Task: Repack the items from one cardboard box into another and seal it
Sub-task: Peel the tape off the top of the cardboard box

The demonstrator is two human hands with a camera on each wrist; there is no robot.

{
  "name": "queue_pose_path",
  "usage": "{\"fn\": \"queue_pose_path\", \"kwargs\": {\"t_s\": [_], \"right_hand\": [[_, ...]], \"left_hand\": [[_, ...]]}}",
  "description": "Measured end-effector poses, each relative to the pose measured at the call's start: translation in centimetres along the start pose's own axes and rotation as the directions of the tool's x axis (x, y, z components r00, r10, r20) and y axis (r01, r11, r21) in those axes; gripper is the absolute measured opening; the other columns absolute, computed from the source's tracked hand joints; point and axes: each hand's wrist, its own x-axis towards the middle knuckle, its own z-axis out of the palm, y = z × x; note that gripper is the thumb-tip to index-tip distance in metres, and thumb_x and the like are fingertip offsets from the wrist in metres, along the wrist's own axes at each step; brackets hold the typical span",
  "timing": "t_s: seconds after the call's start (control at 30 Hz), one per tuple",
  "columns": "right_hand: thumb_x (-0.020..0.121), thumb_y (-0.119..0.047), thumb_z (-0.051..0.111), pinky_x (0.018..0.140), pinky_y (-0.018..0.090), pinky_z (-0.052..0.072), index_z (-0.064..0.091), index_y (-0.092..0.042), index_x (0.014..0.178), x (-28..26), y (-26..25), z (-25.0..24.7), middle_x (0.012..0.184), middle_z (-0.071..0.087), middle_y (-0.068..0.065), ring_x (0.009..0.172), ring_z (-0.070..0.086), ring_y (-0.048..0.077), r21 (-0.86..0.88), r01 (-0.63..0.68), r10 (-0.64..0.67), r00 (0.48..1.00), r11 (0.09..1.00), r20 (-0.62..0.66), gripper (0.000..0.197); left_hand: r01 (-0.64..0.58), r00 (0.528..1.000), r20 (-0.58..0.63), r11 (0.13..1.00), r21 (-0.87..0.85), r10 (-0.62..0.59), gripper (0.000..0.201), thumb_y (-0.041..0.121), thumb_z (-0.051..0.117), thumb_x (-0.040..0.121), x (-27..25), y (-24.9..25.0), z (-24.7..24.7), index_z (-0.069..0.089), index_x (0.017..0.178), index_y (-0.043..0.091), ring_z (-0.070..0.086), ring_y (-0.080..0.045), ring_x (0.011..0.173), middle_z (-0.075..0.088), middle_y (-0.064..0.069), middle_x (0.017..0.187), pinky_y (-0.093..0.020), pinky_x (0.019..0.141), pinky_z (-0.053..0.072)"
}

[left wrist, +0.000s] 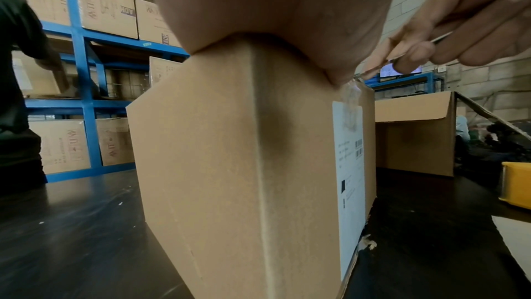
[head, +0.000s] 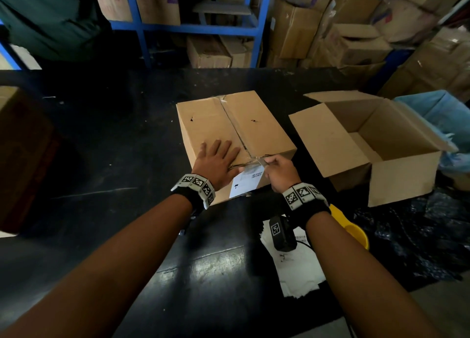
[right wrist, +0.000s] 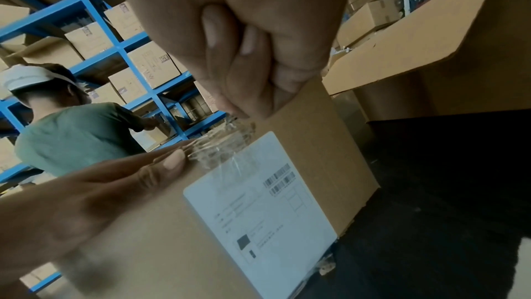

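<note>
The closed brown cardboard box (head: 235, 136) sits mid-table, its clear tape seam (head: 235, 129) running from 11 to 5 o'clock. At the near end, the right hand (head: 279, 171) pinches what looks like a thin blade or tape end. The left hand (head: 216, 163) presses flat, fingers spread, at 9 o'clock of it. The open empty cardboard box (head: 404, 177) waits at 3 o'clock.

Warehouse: blue shelving (head: 195, 27) stacked with cartons (head: 300, 25).
</note>
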Motion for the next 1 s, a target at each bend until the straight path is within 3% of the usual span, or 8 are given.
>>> {"fn": "queue_pose_path", "kwargs": {"t_s": [0.1,0.27,0.33,0.43,0.47,0.7,0.87,1.0], "right_hand": [[0.089,-0.002,0.048,0.056,0.022,0.04,0.061,-0.01,0.098,0.0,-0.5,0.5,0.083,0.055,0.001,0.069,0.052,0.015,-0.003,0.0,0.0,1.0,1.0,-0.031,0.018],[0.09,-0.007,0.053,0.035,0.01,0.029,0.058,-0.012,0.094,-0.7,-0.2,0.2,0.065,0.052,-0.001,0.049,0.043,0.01,-0.01,0.018,-0.017,0.999,1.0,0.04,0.008],[0.091,-0.007,0.051,0.037,0.011,0.032,0.058,-0.012,0.095,-0.6,-0.6,0.5,0.07,0.052,-0.001,0.052,0.044,0.01,-0.037,0.017,-0.015,0.999,0.999,0.042,0.01],[0.089,-0.002,0.046,0.058,0.022,0.043,0.058,-0.01,0.098,-0.4,-1.2,1.4,0.086,0.056,0.004,0.071,0.054,0.018,-0.045,-0.006,0.006,1.0,0.999,0.017,0.017],[0.088,-0.002,0.045,0.058,0.022,0.043,0.056,-0.011,0.097,-0.6,-1.2,1.6,0.088,0.056,0.006,0.074,0.055,0.02,-0.03,-0.023,0.023,1.0,0.999,0.01,0.017],[0.086,0.001,0.045,0.036,0.015,0.035,0.053,-0.011,0.095,-1.0,-1.2,1.2,0.072,0.051,0.003,0.056,0.046,0.014,0.015,-0.067,0.066,0.995,0.998,0.069,0.017],[0.082,0.004,0.045,0.053,0.026,0.039,0.049,-0.019,0.076,-0.3,-1.8,2.2,0.073,0.052,0.003,0.072,0.054,0.025,0.044,-0.137,0.136,0.99,0.99,0.033,0.024],[0.084,0.006,0.045,0.049,0.024,0.036,0.047,-0.019,0.073,-0.8,-1.8,2.6,0.066,0.048,0.005,0.06,0.049,0.019,0.065,-0.131,0.126,0.989,0.989,0.071,0.027]], "left_hand": [[0.003,1.0,0.015,1.0,-0.013,-0.003,0.066,0.064,0.017,0.091,0.1,0.0,0.0,0.015,0.148,0.03,0.011,-0.027,0.144,0.014,0.001,0.157,-0.056,0.114,0.008],[-0.006,1.0,0.03,0.999,-0.037,0.007,0.066,0.063,0.016,0.092,0.2,0.1,-0.1,0.015,0.148,0.028,0.009,-0.028,0.144,0.014,-0.001,0.157,-0.057,0.114,0.006],[-0.008,1.0,0.028,0.999,-0.036,0.009,0.066,0.062,0.014,0.092,0.1,0.0,-0.2,0.016,0.148,0.028,0.01,-0.028,0.144,0.015,-0.001,0.157,-0.057,0.114,0.007],[-0.006,1.0,0.022,0.999,-0.042,0.007,0.064,0.06,0.014,0.093,0.1,0.1,-0.2,0.017,0.148,0.028,0.011,-0.028,0.144,0.015,-0.001,0.157,-0.057,0.114,0.008],[-0.003,1.0,0.023,0.999,-0.05,0.004,0.063,0.06,0.014,0.094,0.1,0.1,-0.3,0.017,0.148,0.028,0.01,-0.027,0.144,0.015,0.0,0.157,-0.057,0.114,0.007],[-0.001,0.999,0.032,0.998,-0.059,0.003,0.062,0.057,0.009,0.094,-0.2,-0.1,-0.3,0.015,0.148,0.028,0.008,-0.027,0.144,0.013,0.0,0.157,-0.056,0.115,0.006],[-0.016,0.999,0.027,0.998,-0.06,0.018,0.055,0.047,0.01,0.098,-0.3,-0.1,-0.4,0.014,0.149,0.027,0.009,-0.027,0.144,0.013,-0.001,0.158,-0.055,0.115,0.006],[-0.007,1.0,0.024,0.997,-0.079,0.009,0.053,0.045,0.011,0.098,-0.1,0.0,-0.5,0.017,0.148,0.027,0.011,-0.027,0.144,0.015,-0.001,0.157,-0.056,0.114,0.008]]}}
